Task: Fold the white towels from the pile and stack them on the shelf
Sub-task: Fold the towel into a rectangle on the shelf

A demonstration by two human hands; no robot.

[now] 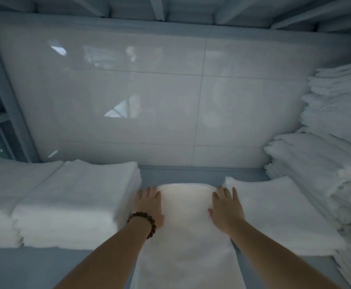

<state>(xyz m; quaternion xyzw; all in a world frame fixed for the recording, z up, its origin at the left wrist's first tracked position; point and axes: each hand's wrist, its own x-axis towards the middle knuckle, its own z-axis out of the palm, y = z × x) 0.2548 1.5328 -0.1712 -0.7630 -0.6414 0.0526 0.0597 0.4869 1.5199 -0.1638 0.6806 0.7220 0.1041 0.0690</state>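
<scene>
1. The left hand's fingers [149, 193] are straight and close together. They lie flat on the left edge of the middle towel [186, 217] and grasp nothing.
2. The right hand's fingers [225, 195] are also straight, slightly spread, and pressed flat on the towel's right edge, with the thumb resting on top.
3. Two hands are at work: the left hand [149, 207], with one dark beaded bracelet [144, 221] at its wrist, and the right hand [226, 211].
4. One folded white towel lies between the two hands. Its far rounded end is just past the fingertips and its near end runs back under the forearms.
5. It rests on the grey shelf [181, 174], in the gap between the stacks.
6. I count four other white stacks:
   - a left stack [76, 201], touching the left hand
   - a far-left stack [1, 195] beside it
   - a low right stack [274, 211], just beside the right hand
   - a tall pile [333, 147] at the far right
7. A glossy tiled wall [149, 90] stands behind.
</scene>
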